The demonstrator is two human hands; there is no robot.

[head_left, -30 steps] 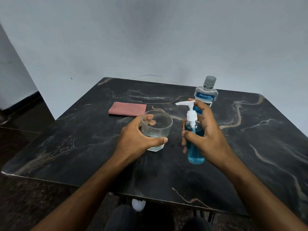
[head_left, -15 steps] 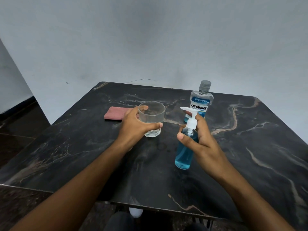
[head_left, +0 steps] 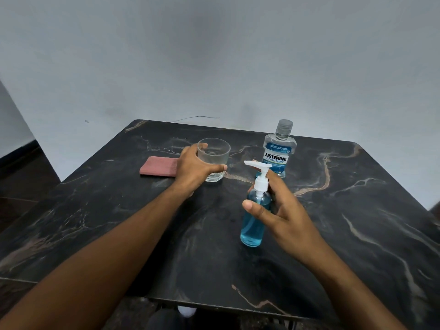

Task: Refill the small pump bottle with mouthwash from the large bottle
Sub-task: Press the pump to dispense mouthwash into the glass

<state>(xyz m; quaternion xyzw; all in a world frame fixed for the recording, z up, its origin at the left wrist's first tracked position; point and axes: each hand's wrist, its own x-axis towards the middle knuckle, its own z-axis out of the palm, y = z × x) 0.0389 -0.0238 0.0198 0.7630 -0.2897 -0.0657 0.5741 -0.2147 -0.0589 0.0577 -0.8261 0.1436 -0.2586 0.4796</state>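
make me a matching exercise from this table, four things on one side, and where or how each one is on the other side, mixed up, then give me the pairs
Things:
1. glass
2. pump bottle
3. large bottle
4. pink cloth

States:
A. lies flat at the far left of the table
B. capped, untouched, at the back
C. gripped by the left hand
D. upright on the table, right hand around it

Pairs: 1-C, 2-D, 3-B, 4-A

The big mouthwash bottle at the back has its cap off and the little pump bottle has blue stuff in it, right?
Not quite. The head view shows the big mouthwash bottle at the back with its grey cap on, not off. The rest is right: the little pump bottle has blue liquid in it, and it stands on the table by the right hand.
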